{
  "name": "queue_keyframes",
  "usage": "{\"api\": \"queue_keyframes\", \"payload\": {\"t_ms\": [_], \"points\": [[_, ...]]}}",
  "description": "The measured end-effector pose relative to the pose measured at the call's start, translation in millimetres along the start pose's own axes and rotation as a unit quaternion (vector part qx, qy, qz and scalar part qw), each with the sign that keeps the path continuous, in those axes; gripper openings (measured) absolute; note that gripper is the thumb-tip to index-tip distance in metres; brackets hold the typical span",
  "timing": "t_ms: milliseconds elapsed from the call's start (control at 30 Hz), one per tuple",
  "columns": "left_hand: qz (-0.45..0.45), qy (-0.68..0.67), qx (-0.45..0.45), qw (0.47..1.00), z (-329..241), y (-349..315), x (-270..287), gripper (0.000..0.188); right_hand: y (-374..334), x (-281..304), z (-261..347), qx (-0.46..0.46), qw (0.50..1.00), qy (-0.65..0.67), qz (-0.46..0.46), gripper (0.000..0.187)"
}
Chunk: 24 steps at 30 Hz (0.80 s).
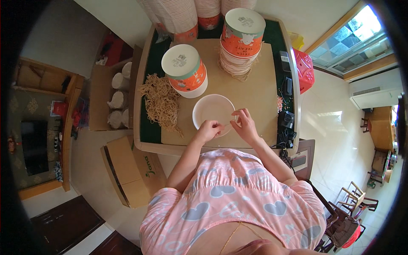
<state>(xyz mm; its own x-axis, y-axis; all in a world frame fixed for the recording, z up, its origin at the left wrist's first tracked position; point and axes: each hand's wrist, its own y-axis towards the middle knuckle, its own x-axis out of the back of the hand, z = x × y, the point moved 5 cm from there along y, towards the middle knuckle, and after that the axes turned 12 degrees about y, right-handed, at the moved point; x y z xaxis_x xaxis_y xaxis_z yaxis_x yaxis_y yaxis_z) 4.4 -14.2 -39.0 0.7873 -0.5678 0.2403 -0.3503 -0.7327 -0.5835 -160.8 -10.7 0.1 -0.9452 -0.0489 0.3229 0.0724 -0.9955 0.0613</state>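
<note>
An open white paper bucket (208,108) stands mouth up at the near middle of the table. At its near right rim, my left hand (210,130) is closed in a pinch on a thin beige string. My right hand (244,126) pinches the same string just to the right, its fingertips close to the rim. The string's ends are too small to follow. Behind the bucket are a short upside-down stack of orange printed paper buckets (185,76) and a taller stack (242,40) with strings hanging about its lower rims. A heap of beige strings (160,100) lies to the left.
Bagged bucket stacks (174,17) line the table's back. Black adapters and cables (287,121) lie along the right edge, with a red plastic stool (303,70) beyond. Left of the table are a cardboard box of wrapped white bundles (100,100) and another carton (136,170) on the floor.
</note>
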Motion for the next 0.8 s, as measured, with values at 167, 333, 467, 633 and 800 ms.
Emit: {"api": "queue_keyframes", "payload": {"t_ms": [167,333,467,633,800], "points": [[-0.003,-0.044,-0.030,0.999,-3.3,-1.7,-1.5,0.012,-9.6,2.4,6.8,0.001,0.999,-0.019,0.031,0.025],[-0.009,-0.042,-0.038,0.998,-17.0,-4.3,-4.0,0.012,-6.4,-3.1,17.2,0.057,0.997,0.028,0.046,0.013],[-0.031,-0.036,-0.069,0.997,-22.4,-2.3,-3.9,0.017,-3.6,-2.2,22.6,0.054,0.997,0.010,0.048,0.007],[-0.050,-0.001,-0.090,0.995,-27.2,-4.7,-6.6,0.017,-4.4,0.1,18.0,0.053,0.997,0.026,0.050,0.008],[0.015,-0.027,-0.095,0.995,-40.4,-15.2,-13.7,0.011,-4.1,7.0,-5.9,0.040,0.999,-0.004,0.029,0.009]]}}
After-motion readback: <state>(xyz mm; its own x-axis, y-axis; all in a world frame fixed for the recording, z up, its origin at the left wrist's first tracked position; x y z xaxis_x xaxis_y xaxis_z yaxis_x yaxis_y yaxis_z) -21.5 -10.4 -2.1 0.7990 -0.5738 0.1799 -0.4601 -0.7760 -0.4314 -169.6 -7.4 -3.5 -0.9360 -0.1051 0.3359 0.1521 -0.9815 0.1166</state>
